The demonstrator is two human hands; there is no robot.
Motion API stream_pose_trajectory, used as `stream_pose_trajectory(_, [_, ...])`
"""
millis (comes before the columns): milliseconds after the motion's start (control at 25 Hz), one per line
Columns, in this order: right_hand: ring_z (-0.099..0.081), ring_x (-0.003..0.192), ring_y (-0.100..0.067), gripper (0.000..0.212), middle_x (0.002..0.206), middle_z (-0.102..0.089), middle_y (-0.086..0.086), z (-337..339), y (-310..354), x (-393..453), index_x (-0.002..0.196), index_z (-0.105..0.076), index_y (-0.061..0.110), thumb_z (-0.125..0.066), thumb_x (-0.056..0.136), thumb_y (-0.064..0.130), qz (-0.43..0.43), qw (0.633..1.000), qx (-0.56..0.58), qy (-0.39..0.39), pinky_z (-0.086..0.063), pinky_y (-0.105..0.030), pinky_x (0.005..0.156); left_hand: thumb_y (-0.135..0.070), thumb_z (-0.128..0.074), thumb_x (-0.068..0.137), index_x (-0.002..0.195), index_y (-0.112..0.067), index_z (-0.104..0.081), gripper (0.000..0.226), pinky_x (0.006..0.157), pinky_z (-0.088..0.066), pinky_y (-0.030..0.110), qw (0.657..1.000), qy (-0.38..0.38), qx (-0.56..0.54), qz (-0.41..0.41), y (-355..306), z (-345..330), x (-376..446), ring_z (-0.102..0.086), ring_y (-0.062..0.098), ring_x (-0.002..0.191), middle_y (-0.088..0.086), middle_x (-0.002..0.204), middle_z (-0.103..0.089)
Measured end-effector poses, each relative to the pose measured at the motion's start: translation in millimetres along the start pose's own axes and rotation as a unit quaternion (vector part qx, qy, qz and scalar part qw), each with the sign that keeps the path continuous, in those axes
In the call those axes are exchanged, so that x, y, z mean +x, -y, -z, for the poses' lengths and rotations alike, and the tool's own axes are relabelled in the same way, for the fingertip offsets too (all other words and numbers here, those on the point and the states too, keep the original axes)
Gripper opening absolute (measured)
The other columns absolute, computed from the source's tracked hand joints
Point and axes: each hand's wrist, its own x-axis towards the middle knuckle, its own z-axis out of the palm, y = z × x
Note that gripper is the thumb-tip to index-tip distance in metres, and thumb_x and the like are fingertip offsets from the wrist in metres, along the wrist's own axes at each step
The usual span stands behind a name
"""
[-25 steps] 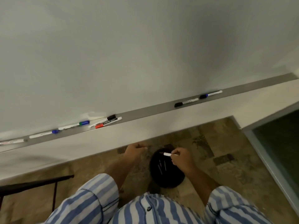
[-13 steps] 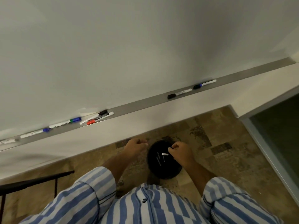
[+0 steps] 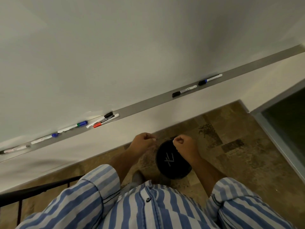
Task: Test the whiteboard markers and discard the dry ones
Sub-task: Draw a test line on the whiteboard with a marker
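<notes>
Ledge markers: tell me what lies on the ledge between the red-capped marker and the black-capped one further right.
Nothing. In the head view, the grey ledge runs bare from the red-capped marker to the black-capped marker.

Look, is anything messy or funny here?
Mostly tidy. The odd bit is the red-capped marker on the tray: it lies crooked beside a black-capped marker, the two bunched together, while the others sit in line. White markers lie crisscrossed in the black bin, where dry ones go. Nothing looks spilled or broken.
</notes>
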Motion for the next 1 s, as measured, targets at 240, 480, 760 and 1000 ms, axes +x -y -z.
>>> stream_pose_trajectory(240, [-0.072, 0.085, -0.012, 0.006, 0.086, -0.075, 0.012, 5.5, 38.5, 3.4, 0.089, -0.071, 0.034, -0.073, 0.090, 0.039, 0.021, 0.999, 0.030, -0.033, -0.064, -0.040, 0.084, -0.020, -0.074, 0.095, 0.112, -0.019, -0.074, 0.017, 0.097, -0.062, 0.048, 0.999, 0.009, -0.030, -0.023, -23.9, 14.7, 16.7, -0.076, 0.027, 0.103, 0.005, 0.109, -0.078])
stream_pose_trajectory(480, [-0.068, 0.087, -0.007, 0.014, 0.100, -0.075, 0.001, 27.3, 84.0, 11.0, 0.111, -0.075, 0.015, -0.074, 0.099, 0.022, 0.030, 0.995, 0.024, -0.090, -0.046, -0.003, 0.063, -0.010, -0.068, 0.100, 0.117, -0.009, -0.071, 0.018, 0.076, -0.063, 0.030, 0.993, 0.036, -0.101, -0.052, -60.8, 20.9, 37.4, -0.076, 0.024, 0.095, 0.011, 0.110, -0.077])
stream_pose_trajectory(760, [-0.072, 0.098, -0.016, 0.023, 0.109, -0.072, 0.004, 49.8, 113.6, 29.8, 0.123, -0.071, 0.021, -0.072, 0.101, 0.027, 0.013, 0.982, 0.094, -0.163, -0.066, -0.035, 0.088, -0.018, -0.063, 0.104, 0.122, -0.013, -0.069, 0.020, 0.083, -0.060, 0.035, 0.989, 0.040, -0.130, -0.065, -84.5, 8.0, 64.7, -0.073, 0.022, 0.104, 0.005, 0.115, -0.075])
stream_pose_trajectory(1000, [-0.071, 0.102, -0.021, 0.037, 0.126, -0.069, 0.000, 83.8, 116.0, 65.9, 0.135, -0.063, 0.022, -0.072, 0.101, 0.032, 0.011, 0.986, 0.065, -0.156, -0.064, -0.031, 0.083, -0.017, -0.063, 0.104, 0.128, -0.016, -0.068, 0.024, 0.098, -0.053, 0.034, 0.986, 0.027, -0.115, -0.115, -107.5, -10.4, 80.1, -0.064, 0.015, 0.114, -0.001, 0.124, -0.070])
